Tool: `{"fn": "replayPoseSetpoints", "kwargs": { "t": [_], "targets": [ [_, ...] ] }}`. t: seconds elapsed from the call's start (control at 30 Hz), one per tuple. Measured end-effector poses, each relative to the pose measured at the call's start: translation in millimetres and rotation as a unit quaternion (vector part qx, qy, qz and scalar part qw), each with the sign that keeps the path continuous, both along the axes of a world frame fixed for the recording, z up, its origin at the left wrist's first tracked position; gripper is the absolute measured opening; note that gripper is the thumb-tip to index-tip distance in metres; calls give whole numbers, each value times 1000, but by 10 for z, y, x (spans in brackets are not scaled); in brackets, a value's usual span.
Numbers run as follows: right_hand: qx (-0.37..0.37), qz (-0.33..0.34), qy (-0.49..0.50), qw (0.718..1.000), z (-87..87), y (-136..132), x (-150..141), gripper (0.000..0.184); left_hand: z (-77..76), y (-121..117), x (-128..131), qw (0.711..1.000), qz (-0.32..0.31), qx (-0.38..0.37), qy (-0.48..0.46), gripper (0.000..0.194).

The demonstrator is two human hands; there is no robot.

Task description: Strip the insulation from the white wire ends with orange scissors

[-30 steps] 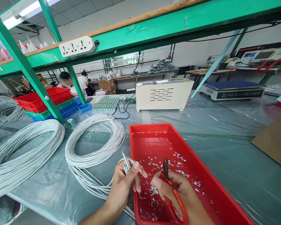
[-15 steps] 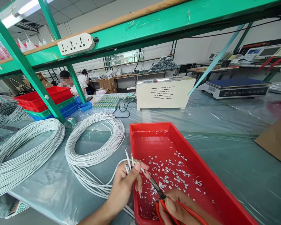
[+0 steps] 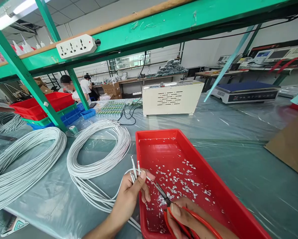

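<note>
In the left hand [image 3: 130, 191], several white cable ends [image 3: 134, 169], pinched between thumb and fingers; in the right hand [image 3: 188, 220], red-handled scissors [image 3: 167, 199], gripped with tips at one cable end between the hands. Beneath the right hand, a red tray [image 3: 161, 150] strewn with silvery scraps [image 3: 173, 189]. Left of both, on the counter [image 3: 51, 207], coiled white cable [image 3: 73, 159]. Beyond, a cream vented box [image 3: 151, 99].

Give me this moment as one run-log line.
Left hand: holds white cable ends | Right hand: holds scissors, tips at one cable end | Below: red tray, silvery scraps
</note>
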State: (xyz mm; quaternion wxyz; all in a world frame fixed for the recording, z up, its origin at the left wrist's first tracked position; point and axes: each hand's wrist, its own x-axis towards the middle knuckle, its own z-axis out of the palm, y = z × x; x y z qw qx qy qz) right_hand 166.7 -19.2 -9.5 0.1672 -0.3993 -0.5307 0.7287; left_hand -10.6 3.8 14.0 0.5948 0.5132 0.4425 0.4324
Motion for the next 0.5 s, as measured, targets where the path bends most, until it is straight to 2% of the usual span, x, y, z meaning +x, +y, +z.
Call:
{"fn": "replayPoseSetpoints", "kwargs": {
  "t": [0.2,0.3,0.4,0.5],
  "targets": [
    [7,16,10,1000,27,23,-9,60,12,-41,29,995,72,4,73,41],
    [24,20,20,999,61,20,-42,62,16,-48,38,993,86,1,79,40],
    [23,20,25,999,104,7,-73,61,-13,-20,13,997,61,1,52,42],
    [13,30,28,999,157,-5,-78,61,-52,16,-31,999,23,-11,-20,39]
  ]
}}
